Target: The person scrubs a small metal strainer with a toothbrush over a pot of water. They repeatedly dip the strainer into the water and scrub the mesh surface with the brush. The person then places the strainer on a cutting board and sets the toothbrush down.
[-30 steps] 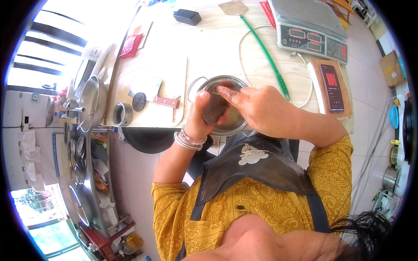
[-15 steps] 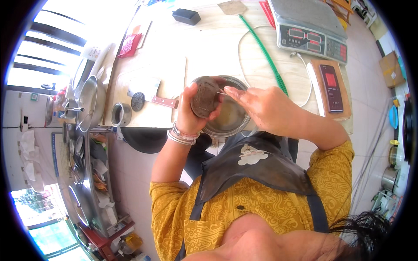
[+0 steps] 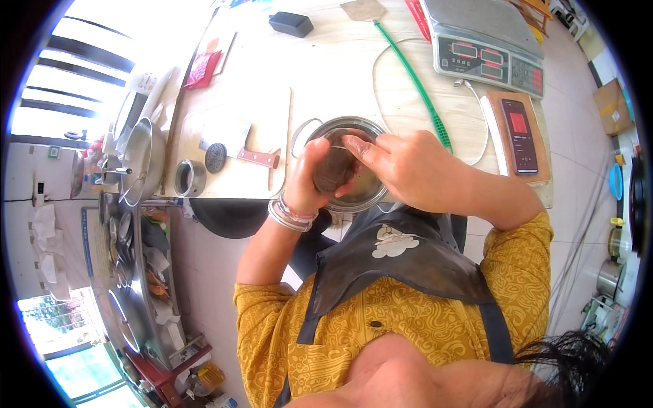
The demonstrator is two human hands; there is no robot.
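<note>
The dark lump (image 3: pixel 333 171) has tipped over the pot (image 3: pixel 364 206) at the desk's (image 3: pixel 326 75) near edge, left hand (image 3: pixel 303 180) clasping it, right hand's (image 3: pixel 413 168) grip I can't tell, work seemingly unfinished.

A rounded dark-brown lump (image 3: pixel 332 171) is held over a metal pot (image 3: pixel 355 207).

Worktop (image 3: pixel 326 75) and objects around the grip.
Ahead and right: a green-handled fly swatter (image 3: pixel 411 70) and a grey digital scale (image 3: pixel 483 30); farther right, a phone (image 3: pixel 518 139) lying on a brown slab (image 3: pixel 495 119). Ahead and left: a black box (image 3: pixel 291 25), a red packet (image 3: pixel 203 70). Well left: a steel pan (image 3: pixel 143 153).
</note>
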